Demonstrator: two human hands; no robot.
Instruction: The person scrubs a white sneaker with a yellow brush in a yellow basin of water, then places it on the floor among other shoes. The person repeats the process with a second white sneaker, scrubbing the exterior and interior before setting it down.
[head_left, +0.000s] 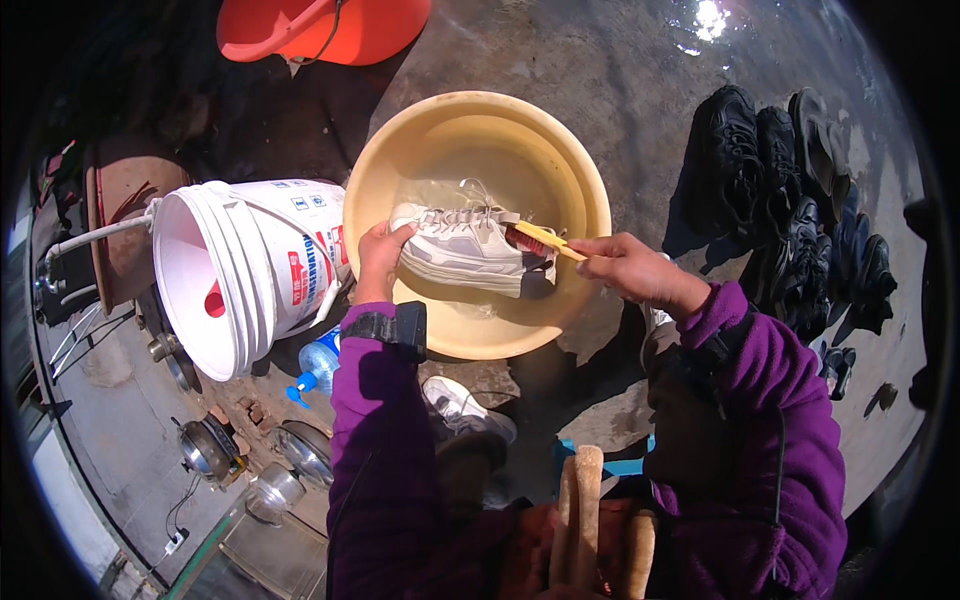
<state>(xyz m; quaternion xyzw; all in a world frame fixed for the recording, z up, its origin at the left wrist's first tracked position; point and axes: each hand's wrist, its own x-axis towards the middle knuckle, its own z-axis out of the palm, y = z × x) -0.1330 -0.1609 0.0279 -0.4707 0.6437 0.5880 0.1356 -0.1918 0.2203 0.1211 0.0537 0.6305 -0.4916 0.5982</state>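
A pale beige and grey sneaker (465, 248) lies across the yellow plastic basin (480, 345), which has water in it. My left hand (380, 255) grips the sneaker by its toe end, thumb on top. In my right hand (637, 270) is the yellow handle of a scrub brush (560, 243). The brush's reddish bristles are at the shoe's ankle opening, near the heel. Loose laces stick up from the sneaker's middle. The palm side of both hands is hidden.
Left of the basin a white bucket (215, 275) lies tipped on its side, beside a blue-capped pump bottle (318, 362). An orange-red bucket (370, 30) is at the far side. Several dark shoes (737, 150) line the ground at right. Metal pots (205, 450) sit at lower left.
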